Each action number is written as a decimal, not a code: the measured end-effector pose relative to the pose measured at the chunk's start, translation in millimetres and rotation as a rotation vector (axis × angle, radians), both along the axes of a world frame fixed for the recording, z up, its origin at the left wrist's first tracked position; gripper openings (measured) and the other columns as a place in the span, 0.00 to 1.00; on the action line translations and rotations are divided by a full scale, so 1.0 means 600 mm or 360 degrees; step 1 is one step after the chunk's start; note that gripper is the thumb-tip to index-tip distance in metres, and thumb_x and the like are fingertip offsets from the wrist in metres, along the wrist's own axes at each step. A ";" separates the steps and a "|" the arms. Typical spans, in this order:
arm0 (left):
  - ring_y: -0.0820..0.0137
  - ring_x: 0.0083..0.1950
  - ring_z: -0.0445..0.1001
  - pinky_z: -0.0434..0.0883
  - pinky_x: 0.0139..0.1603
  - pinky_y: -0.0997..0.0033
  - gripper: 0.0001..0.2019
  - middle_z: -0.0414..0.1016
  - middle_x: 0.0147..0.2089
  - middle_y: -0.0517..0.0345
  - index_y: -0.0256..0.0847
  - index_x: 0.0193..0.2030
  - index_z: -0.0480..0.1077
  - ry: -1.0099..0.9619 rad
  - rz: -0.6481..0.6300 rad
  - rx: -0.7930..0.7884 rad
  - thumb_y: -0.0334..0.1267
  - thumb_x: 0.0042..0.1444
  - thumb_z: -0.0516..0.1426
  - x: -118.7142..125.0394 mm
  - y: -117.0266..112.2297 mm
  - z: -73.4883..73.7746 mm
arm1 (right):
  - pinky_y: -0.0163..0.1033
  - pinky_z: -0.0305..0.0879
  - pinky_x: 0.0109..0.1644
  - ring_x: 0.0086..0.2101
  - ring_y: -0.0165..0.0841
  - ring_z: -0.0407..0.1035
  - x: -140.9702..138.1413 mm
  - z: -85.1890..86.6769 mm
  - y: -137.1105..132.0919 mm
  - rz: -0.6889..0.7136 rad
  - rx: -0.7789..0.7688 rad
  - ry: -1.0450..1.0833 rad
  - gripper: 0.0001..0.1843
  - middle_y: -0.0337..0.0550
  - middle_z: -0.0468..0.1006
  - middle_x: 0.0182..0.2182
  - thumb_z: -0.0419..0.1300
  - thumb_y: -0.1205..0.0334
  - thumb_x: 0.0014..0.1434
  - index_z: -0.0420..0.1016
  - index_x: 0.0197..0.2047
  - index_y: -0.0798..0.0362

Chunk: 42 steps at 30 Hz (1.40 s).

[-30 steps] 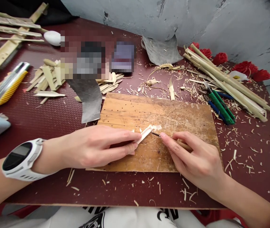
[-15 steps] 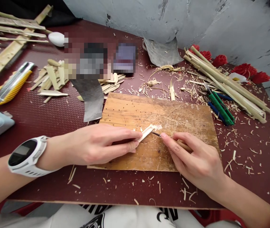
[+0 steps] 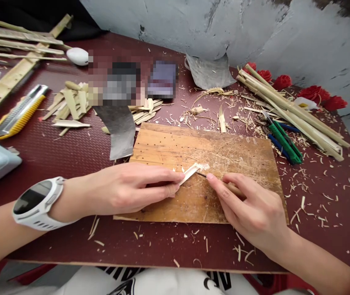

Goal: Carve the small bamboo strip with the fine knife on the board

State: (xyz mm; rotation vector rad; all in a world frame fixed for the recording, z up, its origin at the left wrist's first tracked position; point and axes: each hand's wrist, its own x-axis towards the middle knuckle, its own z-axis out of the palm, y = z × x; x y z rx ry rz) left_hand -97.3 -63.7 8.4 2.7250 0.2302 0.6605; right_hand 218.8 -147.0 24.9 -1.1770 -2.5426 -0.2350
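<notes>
A worn wooden board [image 3: 175, 149] lies on the dark red table in front of me. My left hand [image 3: 128, 189], with a white watch on its wrist, pinches a short pale bamboo strip [image 3: 191, 172] flat against the board. My right hand [image 3: 251, 211] is closed around a small carving tool with a wooden handle [image 3: 235, 189]. The tool's thin metal tip [image 3: 201, 175] touches the far end of the strip. Pale shavings lie around that spot.
A grey sandpaper sheet [image 3: 118, 131] overlaps the board's left corner. Cut bamboo pieces [image 3: 70, 102] and a yellow utility knife [image 3: 17, 116] lie at left. Long bamboo stalks [image 3: 292, 108], green-handled pliers [image 3: 284, 143] and red paper flowers [image 3: 319, 94] sit at right. Shavings litter the table.
Both hands keep the same grip and place on the board. Only the camera view has drifted slightly, so everything sits a little lower in the picture.
</notes>
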 end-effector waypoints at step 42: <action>0.70 0.45 0.81 0.81 0.50 0.73 0.02 0.79 0.48 0.48 0.35 0.43 0.75 -0.0364 0.0371 -0.0188 0.30 0.68 0.64 0.042 -0.034 0.000 | 0.38 0.71 0.43 0.41 0.33 0.74 -0.008 -0.011 0.000 -0.0055 -0.0145 0.0359 0.31 0.48 0.79 0.46 0.62 0.78 0.65 0.73 0.70 0.54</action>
